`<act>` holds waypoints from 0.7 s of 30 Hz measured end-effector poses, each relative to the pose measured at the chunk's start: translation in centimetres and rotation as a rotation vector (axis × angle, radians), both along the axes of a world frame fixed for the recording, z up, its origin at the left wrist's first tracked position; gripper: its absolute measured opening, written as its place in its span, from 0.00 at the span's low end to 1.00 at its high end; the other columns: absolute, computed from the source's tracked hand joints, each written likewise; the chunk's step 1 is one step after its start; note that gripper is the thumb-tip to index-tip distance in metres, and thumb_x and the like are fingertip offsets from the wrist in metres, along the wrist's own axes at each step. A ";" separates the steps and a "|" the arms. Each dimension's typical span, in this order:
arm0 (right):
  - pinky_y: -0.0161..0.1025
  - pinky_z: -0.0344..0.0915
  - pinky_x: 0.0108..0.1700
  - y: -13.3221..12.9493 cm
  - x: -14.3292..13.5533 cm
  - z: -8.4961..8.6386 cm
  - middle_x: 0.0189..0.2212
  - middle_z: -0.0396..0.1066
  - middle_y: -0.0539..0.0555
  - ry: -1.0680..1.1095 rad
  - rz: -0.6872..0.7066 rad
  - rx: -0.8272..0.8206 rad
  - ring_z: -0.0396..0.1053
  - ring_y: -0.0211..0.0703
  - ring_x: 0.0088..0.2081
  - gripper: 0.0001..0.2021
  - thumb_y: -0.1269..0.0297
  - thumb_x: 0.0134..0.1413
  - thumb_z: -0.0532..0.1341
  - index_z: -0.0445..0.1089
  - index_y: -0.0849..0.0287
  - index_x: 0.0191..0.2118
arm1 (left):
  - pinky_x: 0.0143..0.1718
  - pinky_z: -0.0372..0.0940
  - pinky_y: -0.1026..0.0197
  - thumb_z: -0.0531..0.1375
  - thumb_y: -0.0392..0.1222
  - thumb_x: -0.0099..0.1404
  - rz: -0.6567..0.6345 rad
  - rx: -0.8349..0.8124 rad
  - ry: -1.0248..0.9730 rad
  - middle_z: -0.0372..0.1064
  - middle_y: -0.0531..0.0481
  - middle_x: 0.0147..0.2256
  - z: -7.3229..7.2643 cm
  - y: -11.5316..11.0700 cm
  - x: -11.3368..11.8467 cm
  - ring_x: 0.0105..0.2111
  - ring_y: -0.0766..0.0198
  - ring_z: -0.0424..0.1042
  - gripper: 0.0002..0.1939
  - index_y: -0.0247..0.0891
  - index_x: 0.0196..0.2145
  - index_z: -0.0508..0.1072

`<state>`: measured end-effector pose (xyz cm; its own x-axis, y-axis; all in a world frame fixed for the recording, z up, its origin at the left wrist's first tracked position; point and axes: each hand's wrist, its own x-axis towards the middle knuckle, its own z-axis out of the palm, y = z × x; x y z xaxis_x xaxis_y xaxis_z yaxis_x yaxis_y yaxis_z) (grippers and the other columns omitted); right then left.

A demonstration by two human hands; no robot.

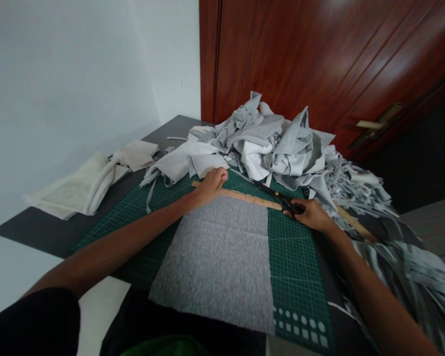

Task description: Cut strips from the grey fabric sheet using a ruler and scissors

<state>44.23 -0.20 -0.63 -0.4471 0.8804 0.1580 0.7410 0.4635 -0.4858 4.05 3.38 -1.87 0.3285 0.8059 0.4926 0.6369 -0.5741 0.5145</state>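
A grey cloth (222, 252) lies on the green cutting mat (292, 277), its near edge hanging toward my lap. Across its far edge runs a wooden ruler (250, 199). My left hand (213, 184) is closed at the ruler's left end; what its fingers hold, if anything, is hidden. The handles of black scissors (269, 190) are in my right hand (307, 212), beside the ruler's right end. Their blades point left, just beyond the ruler.
Crumpled grey and white fabric (259, 138) is heaped at the back, before a wooden door (300, 59). Folded white cloth (85, 183) lies at the left. Thin strips (359, 188) pile up at the right, near another wooden stick (356, 223).
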 end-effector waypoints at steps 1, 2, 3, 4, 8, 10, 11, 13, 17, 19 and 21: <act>0.38 0.58 0.28 0.0 -0.2 0.0 0.21 0.68 0.49 -0.012 -0.004 0.008 0.64 0.41 0.24 0.23 0.38 0.57 0.66 0.71 0.55 0.29 | 0.50 0.64 0.51 0.48 0.39 0.77 0.016 0.009 0.082 0.69 0.45 0.38 0.3 -0.3 -1.1 0.42 0.54 0.68 0.09 0.42 0.37 0.63; 0.39 0.58 0.28 0.1 -0.4 0.0 0.22 0.69 0.49 -0.019 -0.006 0.014 0.65 0.41 0.24 0.22 0.38 0.58 0.66 0.72 0.55 0.30 | 0.52 0.63 0.49 0.49 0.36 0.76 0.041 0.017 0.161 0.70 0.44 0.39 0.6 -0.6 -2.3 0.44 0.52 0.69 0.08 0.41 0.37 0.64; 0.39 0.58 0.28 0.1 -0.6 0.0 0.22 0.70 0.50 -0.022 -0.007 0.019 0.65 0.42 0.25 0.22 0.39 0.58 0.65 0.72 0.55 0.31 | 0.52 0.63 0.47 0.49 0.34 0.74 0.079 0.026 0.227 0.71 0.43 0.39 0.8 -1.0 -3.4 0.45 0.50 0.69 0.08 0.41 0.38 0.66; 0.39 0.59 0.28 0.2 -0.7 -0.1 0.23 0.71 0.50 -0.022 -0.005 0.021 0.67 0.42 0.25 0.22 0.39 0.59 0.65 0.73 0.55 0.32 | 0.53 0.62 0.46 0.49 0.34 0.74 0.119 0.027 0.281 0.72 0.42 0.40 1.1 -1.5 -4.6 0.46 0.48 0.69 0.09 0.41 0.38 0.67; 0.40 0.60 0.30 0.3 -1.1 -0.5 0.26 0.74 0.51 -0.027 -0.003 0.008 0.70 0.45 0.27 0.22 0.38 0.58 0.66 0.75 0.55 0.34 | 0.55 0.62 0.41 0.48 0.31 0.73 0.306 0.068 0.388 0.74 0.38 0.44 1.6 -3.3 -7.5 0.50 0.43 0.69 0.14 0.40 0.42 0.72; 0.40 0.61 0.29 0.2 -1.3 -0.6 0.25 0.74 0.51 -0.026 -0.018 0.002 0.70 0.45 0.27 0.23 0.37 0.58 0.66 0.75 0.55 0.34 | 0.56 0.63 0.41 0.48 0.29 0.72 0.297 0.072 0.394 0.74 0.38 0.47 1.4 -3.9 -7.4 0.52 0.43 0.69 0.16 0.39 0.46 0.74; 0.40 0.61 0.29 0.1 -1.4 -0.6 0.25 0.74 0.52 -0.023 -0.026 -0.001 0.70 0.45 0.27 0.23 0.37 0.58 0.66 0.75 0.55 0.34 | 0.57 0.63 0.41 0.49 0.29 0.72 0.248 0.065 0.384 0.74 0.38 0.48 1.2 -4.0 -7.0 0.54 0.44 0.69 0.17 0.39 0.48 0.74; 0.40 0.61 0.29 0.0 -1.5 -0.5 0.25 0.74 0.52 -0.018 -0.036 -0.008 0.69 0.45 0.27 0.24 0.36 0.58 0.66 0.76 0.55 0.34 | 0.60 0.63 0.43 0.52 0.33 0.74 0.103 0.045 0.348 0.74 0.39 0.52 0.7 -4.1 -5.8 0.56 0.46 0.69 0.15 0.38 0.52 0.74; 0.40 0.60 0.28 -0.1 -1.6 -0.3 0.24 0.72 0.51 -0.028 -0.029 -0.016 0.68 0.44 0.26 0.24 0.36 0.60 0.65 0.76 0.55 0.34 | 0.62 0.63 0.46 0.53 0.39 0.78 -0.066 0.026 0.297 0.74 0.42 0.54 -0.3 -3.8 -4.1 0.57 0.50 0.69 0.14 0.40 0.54 0.75; 0.40 0.60 0.28 0.0 -1.6 -0.3 0.24 0.71 0.51 -0.033 -0.021 -0.004 0.68 0.43 0.26 0.24 0.36 0.60 0.65 0.75 0.55 0.32 | 0.62 0.62 0.46 0.54 0.41 0.78 -0.084 0.018 0.286 0.75 0.43 0.52 -0.6 -3.6 -4.3 0.57 0.51 0.69 0.12 0.40 0.50 0.77; 0.40 0.60 0.28 0.0 -1.6 -0.3 0.24 0.72 0.51 -0.039 -0.012 0.014 0.68 0.43 0.25 0.23 0.37 0.59 0.65 0.74 0.54 0.32 | 0.61 0.63 0.46 0.56 0.43 0.77 -0.074 0.006 0.275 0.75 0.44 0.51 -0.7 -3.5 -4.8 0.56 0.51 0.69 0.11 0.41 0.49 0.77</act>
<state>42.63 -0.16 -0.92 -0.4421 0.8838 0.1533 0.7648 0.4607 -0.4503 -0.76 -0.14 -2.55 0.5079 0.7721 0.3819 0.7085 -0.6266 0.3246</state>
